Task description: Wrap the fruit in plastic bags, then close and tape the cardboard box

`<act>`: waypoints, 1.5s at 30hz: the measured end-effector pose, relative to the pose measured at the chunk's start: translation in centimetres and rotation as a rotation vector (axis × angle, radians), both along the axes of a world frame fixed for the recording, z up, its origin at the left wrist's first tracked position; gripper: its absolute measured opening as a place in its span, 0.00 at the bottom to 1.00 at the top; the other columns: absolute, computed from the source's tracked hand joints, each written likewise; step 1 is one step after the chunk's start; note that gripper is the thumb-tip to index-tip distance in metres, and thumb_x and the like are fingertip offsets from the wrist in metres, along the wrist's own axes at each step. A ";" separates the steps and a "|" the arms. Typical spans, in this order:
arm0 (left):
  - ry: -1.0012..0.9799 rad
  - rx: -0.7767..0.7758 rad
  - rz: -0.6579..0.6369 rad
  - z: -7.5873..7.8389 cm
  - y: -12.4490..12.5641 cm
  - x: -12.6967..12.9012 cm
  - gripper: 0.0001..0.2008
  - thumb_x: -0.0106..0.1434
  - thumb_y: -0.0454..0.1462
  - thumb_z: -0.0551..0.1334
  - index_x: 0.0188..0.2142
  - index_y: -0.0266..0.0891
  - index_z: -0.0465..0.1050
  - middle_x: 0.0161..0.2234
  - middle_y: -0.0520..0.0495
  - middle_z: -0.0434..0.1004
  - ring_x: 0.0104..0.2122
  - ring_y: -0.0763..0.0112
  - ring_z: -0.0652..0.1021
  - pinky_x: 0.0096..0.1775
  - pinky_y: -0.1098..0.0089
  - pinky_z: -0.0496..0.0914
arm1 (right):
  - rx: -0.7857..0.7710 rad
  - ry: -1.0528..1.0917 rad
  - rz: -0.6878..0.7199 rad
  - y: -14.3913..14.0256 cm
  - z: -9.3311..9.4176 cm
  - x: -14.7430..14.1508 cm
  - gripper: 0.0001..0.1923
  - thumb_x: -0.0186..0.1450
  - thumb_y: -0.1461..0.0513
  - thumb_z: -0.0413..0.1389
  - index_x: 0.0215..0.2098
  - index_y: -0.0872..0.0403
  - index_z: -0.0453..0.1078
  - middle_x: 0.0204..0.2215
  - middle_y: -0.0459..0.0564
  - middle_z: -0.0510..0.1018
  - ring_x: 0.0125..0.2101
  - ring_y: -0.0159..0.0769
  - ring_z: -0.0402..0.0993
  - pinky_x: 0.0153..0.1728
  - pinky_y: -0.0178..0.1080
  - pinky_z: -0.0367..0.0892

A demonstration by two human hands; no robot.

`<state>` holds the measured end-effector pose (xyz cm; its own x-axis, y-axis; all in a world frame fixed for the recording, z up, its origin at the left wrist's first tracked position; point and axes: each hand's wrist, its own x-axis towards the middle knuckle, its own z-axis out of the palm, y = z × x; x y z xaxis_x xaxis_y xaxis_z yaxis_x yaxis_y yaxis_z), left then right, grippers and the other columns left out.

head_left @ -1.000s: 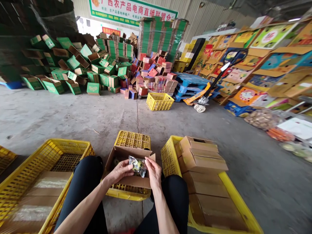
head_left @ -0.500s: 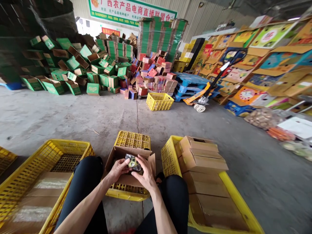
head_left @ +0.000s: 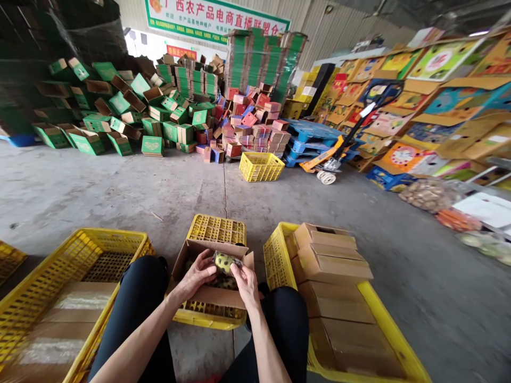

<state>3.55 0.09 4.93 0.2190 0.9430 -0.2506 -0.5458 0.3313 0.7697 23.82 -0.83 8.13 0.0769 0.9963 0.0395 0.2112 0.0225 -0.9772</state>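
1. Fingers point(head_left: 209, 272) of the left hand point(head_left: 195, 279) and right hand point(head_left: 247, 282) are narrowed around opposite ends of a small packet point(head_left: 224, 263), yellow-green with dark spots under clear wrap, held over the open carton point(head_left: 219, 298) in front of the person's knees; how firmly they press, I cannot tell
2. Slick film could let the packet slip, since the hold looks to be by thumbs and fingertips rather than whole palms; a drop would probably land on the spotted contents point(head_left: 225, 282) below
3. Pulling its two ends apart might split the wrap, and too hard a squeeze could bruise whatever is inside, if that is soft
4. Raised flaps at the carton's near edge and right side are close to the wrists, so a low wrist could catch one and drag the carton askew
5. Knocking the yellow crate point(head_left: 211, 320) underneath with a knee point(head_left: 288, 307) could jolt everything resting on it
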 end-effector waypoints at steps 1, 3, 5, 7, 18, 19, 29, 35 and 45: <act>-0.009 0.029 0.009 0.2 0.0 0.0 0.48 0.47 0.41 0.83 0.66 0.47 0.68 0.65 0.35 0.70 0.60 0.50 0.76 0.52 0.62 0.73 | -0.002 -0.025 -0.007 -0.1 0.2 0.0 0.32 0.61 0.35 0.59 0.35 0.54 0.82 0.31 0.57 0.86 0.35 0.51 0.84 0.37 0.43 0.79; -0.025 0.068 -0.013 0.6 0.0 0.0 0.44 0.47 0.41 0.83 0.63 0.44 0.73 0.63 0.36 0.74 0.60 0.51 0.75 0.55 0.63 0.71 | 0.006 -0.093 -0.002 -0.2 0.5 -0.1 0.34 0.62 0.33 0.56 0.25 0.53 0.78 0.22 0.53 0.82 0.27 0.46 0.81 0.29 0.40 0.74; -0.015 0.062 -0.060 0.8 0.0 0.0 0.36 0.48 0.43 0.82 0.56 0.39 0.79 0.55 0.37 0.80 0.55 0.52 0.79 0.54 0.64 0.72 | 0.022 -0.163 0.019 -0.3 0.8 -0.3 0.36 0.64 0.32 0.52 0.19 0.52 0.72 0.16 0.50 0.75 0.21 0.41 0.74 0.24 0.37 0.68; 0.002 0.029 -0.090 0.8 -0.1 -0.1 0.30 0.49 0.45 0.82 0.50 0.37 0.81 0.48 0.39 0.84 0.47 0.56 0.83 0.48 0.65 0.74 | 0.036 -0.205 0.028 -0.3 1.0 -0.4 0.37 0.65 0.32 0.50 0.16 0.51 0.67 0.14 0.47 0.70 0.19 0.37 0.69 0.23 0.37 0.64; -0.011 0.017 -0.083 0.0 0.1 -0.1 0.24 0.51 0.47 0.80 0.42 0.38 0.81 0.38 0.44 0.83 0.33 0.67 0.81 0.36 0.72 0.74 | 0.015 -0.193 0.006 -0.1 1.0 -0.5 0.37 0.65 0.31 0.47 0.16 0.50 0.59 0.15 0.46 0.68 0.21 0.38 0.68 0.24 0.37 0.62; -0.015 0.016 -0.082 0.0 0.2 -0.1 0.23 0.52 0.47 0.80 0.42 0.38 0.81 0.38 0.45 0.82 0.34 0.68 0.81 0.36 0.72 0.74 | 0.005 -0.175 0.011 -0.1 0.8 -0.6 0.37 0.65 0.31 0.47 0.16 0.50 0.60 0.15 0.46 0.69 0.21 0.38 0.69 0.25 0.37 0.64; -0.048 0.008 -0.061 0.4 0.1 -0.1 0.21 0.51 0.46 0.81 0.37 0.38 0.79 0.35 0.46 0.81 0.32 0.68 0.80 0.35 0.73 0.74 | -0.146 0.041 0.049 -0.1 -0.2 -0.6 0.37 0.63 0.30 0.50 0.23 0.52 0.75 0.19 0.49 0.79 0.22 0.42 0.78 0.27 0.39 0.76; -0.063 0.020 -0.088 0.7 0.1 -0.1 0.19 0.54 0.47 0.79 0.35 0.37 0.78 0.34 0.48 0.80 0.32 0.70 0.80 0.36 0.73 0.74 | -0.212 0.112 0.029 -0.2 -0.3 -0.4 0.36 0.61 0.31 0.54 0.28 0.54 0.78 0.22 0.52 0.81 0.24 0.45 0.81 0.29 0.43 0.79; 0.015 -0.069 0.029 -0.7 0.5 -0.1 0.23 0.50 0.50 0.80 0.35 0.36 0.80 0.32 0.48 0.81 0.30 0.72 0.79 0.33 0.75 0.74 | -0.084 0.197 0.045 0.1 -1.4 -0.1 0.38 0.61 0.39 0.63 0.66 0.42 0.69 0.66 0.54 0.71 0.59 0.53 0.75 0.51 0.50 0.78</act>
<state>3.44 0.56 4.27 0.1878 0.9291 -0.3185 -0.5448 0.3684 0.7534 23.72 -0.73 6.70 0.0302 0.9980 -0.0547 0.0165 -0.0552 -0.9983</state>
